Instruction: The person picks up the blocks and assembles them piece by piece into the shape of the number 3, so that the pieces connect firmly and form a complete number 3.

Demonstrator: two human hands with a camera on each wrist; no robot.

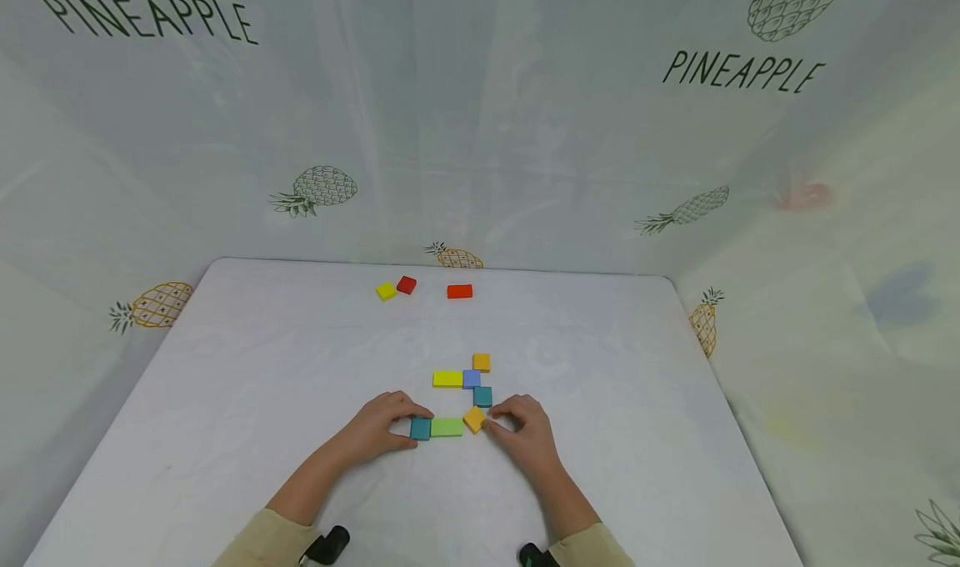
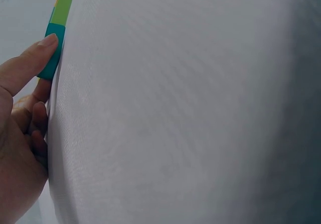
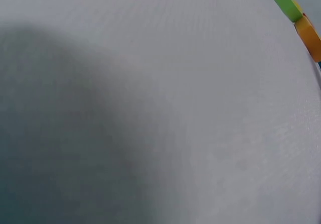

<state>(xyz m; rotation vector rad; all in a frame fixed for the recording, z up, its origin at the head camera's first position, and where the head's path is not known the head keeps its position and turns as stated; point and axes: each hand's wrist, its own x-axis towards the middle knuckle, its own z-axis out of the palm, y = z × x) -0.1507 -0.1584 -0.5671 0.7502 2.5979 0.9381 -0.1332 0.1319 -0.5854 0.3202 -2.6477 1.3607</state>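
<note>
My left hand [image 1: 382, 423] pinches a teal block [image 1: 420, 429] between thumb and fingers at the left end of a row; the left wrist view shows the thumb on its side face. A light green block [image 1: 447, 427] lies against the teal one. Beyond its right end an orange block [image 1: 474, 420] sits turned, corner forward. My right hand [image 1: 528, 434] has thumb and forefinger bent together at that block's right corner, pinching it. Above it lies a second teal block [image 1: 482, 397]. The right wrist view shows the orange block's side [image 3: 307, 35], but not the hand.
A blue block [image 1: 471, 379] joins a long yellow block [image 1: 447, 379] behind the row, with another orange block [image 1: 482, 363] beyond. Near the white table's [image 1: 600, 342] far edge lie a yellow block [image 1: 386, 291], a red block [image 1: 407, 285] and a long red block [image 1: 460, 292].
</note>
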